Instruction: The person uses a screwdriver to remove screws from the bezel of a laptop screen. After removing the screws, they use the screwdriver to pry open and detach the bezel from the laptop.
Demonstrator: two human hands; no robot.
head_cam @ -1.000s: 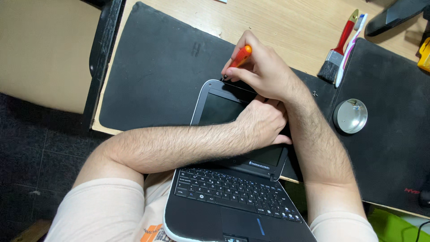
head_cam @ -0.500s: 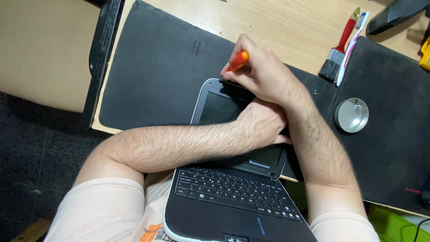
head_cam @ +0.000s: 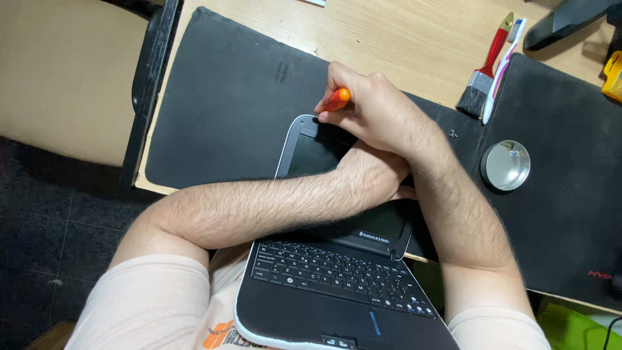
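Note:
A small black laptop (head_cam: 337, 285) with a pale rim lies opened flat, its keyboard over my lap and its screen on the black mat (head_cam: 233, 97). My right hand (head_cam: 376, 110) grips an orange-handled screwdriver (head_cam: 337, 99), tip down at the screen's top left corner. My left hand (head_cam: 372, 175) crosses under the right wrist and presses flat on the screen's right part.
A red-handled paintbrush (head_cam: 483, 71) and a pink and white toothbrush (head_cam: 502, 68) lie on the wooden desk (head_cam: 402, 39) at the right. A round metal dish (head_cam: 505, 165) sits on a second black mat (head_cam: 570, 194). A yellow object (head_cam: 612, 78) is at the far right.
My right hand with the screwdriver has shifted slightly down and left toward the screen's corner. My left hand stays pressed on the screen.

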